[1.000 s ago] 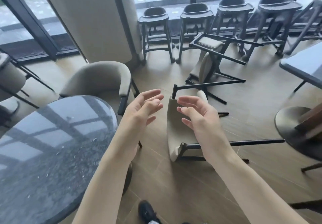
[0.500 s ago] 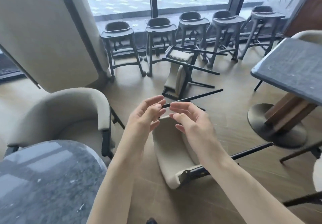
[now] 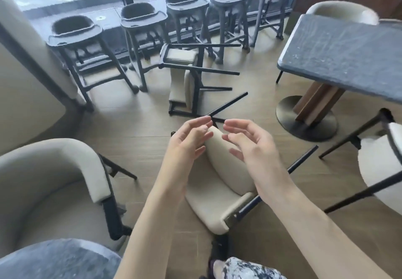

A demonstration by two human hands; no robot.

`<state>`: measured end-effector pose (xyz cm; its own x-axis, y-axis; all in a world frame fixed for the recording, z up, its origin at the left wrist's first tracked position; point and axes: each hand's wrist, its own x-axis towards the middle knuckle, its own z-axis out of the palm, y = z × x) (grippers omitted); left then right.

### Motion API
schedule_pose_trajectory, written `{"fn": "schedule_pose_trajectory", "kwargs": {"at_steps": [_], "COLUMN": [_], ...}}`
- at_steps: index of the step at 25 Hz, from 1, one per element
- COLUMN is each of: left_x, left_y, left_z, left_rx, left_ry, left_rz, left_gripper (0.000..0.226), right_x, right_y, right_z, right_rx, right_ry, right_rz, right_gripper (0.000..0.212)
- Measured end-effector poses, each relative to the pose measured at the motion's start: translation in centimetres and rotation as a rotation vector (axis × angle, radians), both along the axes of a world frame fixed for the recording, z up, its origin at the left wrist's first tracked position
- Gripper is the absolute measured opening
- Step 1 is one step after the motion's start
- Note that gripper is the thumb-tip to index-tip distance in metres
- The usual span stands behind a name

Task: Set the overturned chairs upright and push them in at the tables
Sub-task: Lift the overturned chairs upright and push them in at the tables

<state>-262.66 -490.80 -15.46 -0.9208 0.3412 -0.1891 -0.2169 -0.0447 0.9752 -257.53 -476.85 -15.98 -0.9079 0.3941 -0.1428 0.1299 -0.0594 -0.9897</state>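
A beige upholstered chair (image 3: 221, 191) with black legs lies overturned on the wooden floor right below my hands. A second overturned chair (image 3: 185, 78) lies farther back, its legs pointing right. My left hand (image 3: 187, 141) and my right hand (image 3: 250, 141) hover above the near chair's cushion, palms facing each other, fingers loosely bent and empty. Neither hand touches the chair. A beige armchair (image 3: 54, 183) stands upright at the round dark table (image 3: 58, 259) at lower left.
Several dark high chairs (image 3: 143, 28) line the window at the back. A rectangular dark table (image 3: 348, 55) on a pedestal base stands at right, with a beige chair (image 3: 341, 11) behind it and another (image 3: 382, 165) at the right edge. My shoe (image 3: 219, 248) shows at the bottom.
The view has moved forward and to the right, so the near overturned chair now lies directly beneath my hands. Both hands stay raised and empty, a little farther apart.
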Motion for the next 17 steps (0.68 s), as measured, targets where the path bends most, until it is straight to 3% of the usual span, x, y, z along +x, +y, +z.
{"fn": "schedule_pose_trajectory", "kwargs": {"at_steps": [5,10,17], "left_x": [-5.8,-11.9,-18.5], "left_y": [3.8,6.8,11.5], "left_z": [-0.7,-1.0,-2.6], "left_rx": [-0.066,-0.074,-0.121], "left_ry": [-0.055,-0.042,-0.068], "left_rz": [-0.088,-0.094,-0.297], "left_gripper": [0.026,0.027,0.026], "right_x": [-4.9,-10.4,-14.1], "right_y": [3.7,6.2,8.6], "right_z": [-0.8,-2.0,-4.0], "right_rx": [-0.086,-0.1,-0.141], "right_ry": [-0.014,-0.018,-0.044], "right_rz": [-0.135,-0.139,-0.343], "right_gripper": [0.028,0.025,0.024]}}
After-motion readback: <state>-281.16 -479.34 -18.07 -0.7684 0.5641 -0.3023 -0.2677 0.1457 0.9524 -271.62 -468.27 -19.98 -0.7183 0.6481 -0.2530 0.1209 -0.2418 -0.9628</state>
